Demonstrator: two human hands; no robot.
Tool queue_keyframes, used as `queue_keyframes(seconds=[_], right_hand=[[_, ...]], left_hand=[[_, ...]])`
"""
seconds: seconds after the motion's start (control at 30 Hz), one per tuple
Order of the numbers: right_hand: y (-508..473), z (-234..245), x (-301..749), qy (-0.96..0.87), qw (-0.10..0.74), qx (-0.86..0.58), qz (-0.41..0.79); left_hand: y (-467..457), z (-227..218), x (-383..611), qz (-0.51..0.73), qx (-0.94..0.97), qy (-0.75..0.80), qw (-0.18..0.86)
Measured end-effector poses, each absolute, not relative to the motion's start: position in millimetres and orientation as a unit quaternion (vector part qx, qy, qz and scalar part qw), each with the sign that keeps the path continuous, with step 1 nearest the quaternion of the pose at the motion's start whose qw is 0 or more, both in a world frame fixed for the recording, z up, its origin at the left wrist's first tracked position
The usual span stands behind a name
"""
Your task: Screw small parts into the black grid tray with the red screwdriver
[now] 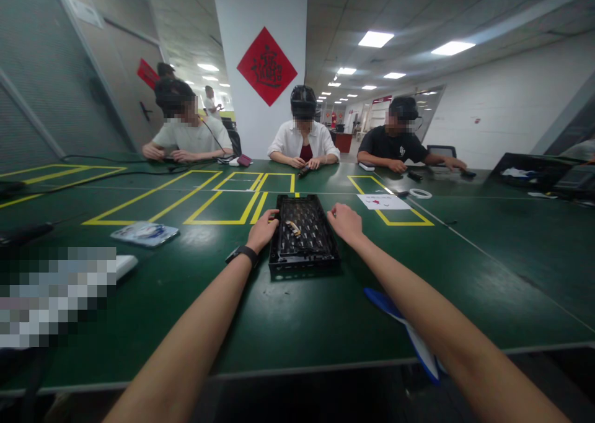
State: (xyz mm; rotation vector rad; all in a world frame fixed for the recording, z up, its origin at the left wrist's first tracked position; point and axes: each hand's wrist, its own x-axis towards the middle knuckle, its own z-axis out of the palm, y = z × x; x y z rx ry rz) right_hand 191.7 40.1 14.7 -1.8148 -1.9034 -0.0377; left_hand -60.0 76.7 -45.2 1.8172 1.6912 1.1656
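Note:
A black slotted tray (pixel 320 249) lies on the green table (pixel 288 318) straight ahead of me. A small pale part (pixel 293 228) lies in the tray near its left side. My left hand (pixel 263 230), with a black watch on the wrist, rests against the tray's left rim, fingers curled over the edge. My right hand (pixel 344 222) rests at the tray's right rim, fingers bent onto its far corner. Neither hand lifts anything.
Yellow tape outlines (pixel 223 197) mark the table beyond the tray. A plastic packet (pixel 145 233) lies left, a white sheet (pixel 383 201) and a tape ring (pixel 421 193) right. A blue-white object (pixel 404 327) sits under my right forearm. Three people sit across the table.

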Motion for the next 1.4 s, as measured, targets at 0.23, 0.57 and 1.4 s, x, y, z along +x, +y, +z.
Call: queue_keyframes(seconds=[0.23, 0.57, 1.4], right_hand=[[57, 9, 123, -0.77, 0.244, -0.583, 0.086], [78, 11, 130, -0.726, 0.34, -0.556, 0.217], [-85, 52, 216, -0.646, 0.433, -0.431, 0.457]], left_hand=[[75, -44, -58, 0.402, 0.66, 0.611, 0.174], [78, -48, -60, 0.405, 0.67, 0.6, 0.164], [73, -43, -59, 0.406, 0.66, 0.607, 0.176]])
